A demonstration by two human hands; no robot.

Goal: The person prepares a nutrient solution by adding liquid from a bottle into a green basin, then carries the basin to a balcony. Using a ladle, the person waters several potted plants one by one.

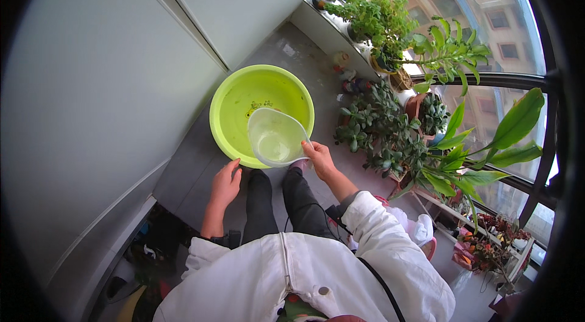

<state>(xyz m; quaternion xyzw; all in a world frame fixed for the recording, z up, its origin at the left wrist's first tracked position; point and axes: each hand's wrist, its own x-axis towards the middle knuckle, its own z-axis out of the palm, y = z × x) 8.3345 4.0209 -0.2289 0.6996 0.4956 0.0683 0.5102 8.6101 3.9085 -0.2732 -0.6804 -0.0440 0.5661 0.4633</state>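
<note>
A translucent plastic scoop (277,141) is gripped at its right side by my right hand (321,160), the thumb lying on its rim. The scoop hangs over the near right part of a lime-green plastic basin (221,137) and covers some of the basin's inside. That basin stands on the floor in front of my feet, with a small printed picture on its bottom. My left hand (227,183) holds nothing; its fingers are apart, close to the basin's near left rim.
White cabinet panels (105,61) rise on the left. A bushy jade plant (388,125) and several other potted plants (379,16) line the windows on the right. Behind my right arm sits a white plastic bag (419,229). Grey floor tiles (189,180) surround the basin.
</note>
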